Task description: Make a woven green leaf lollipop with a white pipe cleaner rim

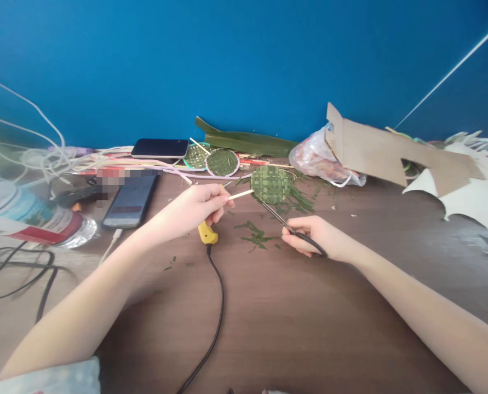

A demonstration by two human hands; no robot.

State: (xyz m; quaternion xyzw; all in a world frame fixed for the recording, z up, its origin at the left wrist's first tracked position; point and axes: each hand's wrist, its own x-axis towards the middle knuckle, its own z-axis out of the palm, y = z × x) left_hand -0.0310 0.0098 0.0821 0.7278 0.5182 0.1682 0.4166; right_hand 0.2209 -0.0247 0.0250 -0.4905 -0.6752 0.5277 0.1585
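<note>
Left hand (211, 203) is closed in a pinch on a pale stick (240, 194); gripping there puts the fingers off the weave, so its rim is accessible.

Sweep from the left: clear plastic bottle (34, 219) lies tilted at the edge. Smartphone (131, 201) is flat, white cable at its near end, probably charging. Second phone (160, 148) sits behind it by the blue wall (244, 65).

Yellow corded tool (208, 233), likely a glue gun, is right below the left hand. Upper part hidden; can't tell if the hand touches it. Cord runs toward the person, probably just slack routing.

Two rimmed woven discs (222, 163) overlap at the back, looks like parked out of the work area. Long green leaf (252, 143) behind them.

Green woven disc (270, 185) is at the stick's far end, mid-view, no coloured rim visible. Green clippings (257, 235) below it on the table (247, 328).

Right hand (309, 236) is closed around the handles of the scissors (314, 243), blades angled up to the disc's lower edge. Contact unclear.

Farther right: plastic bag (315, 156), cut cardboard (375, 148), white sheet (469, 180) with scalloped cutouts.
</note>
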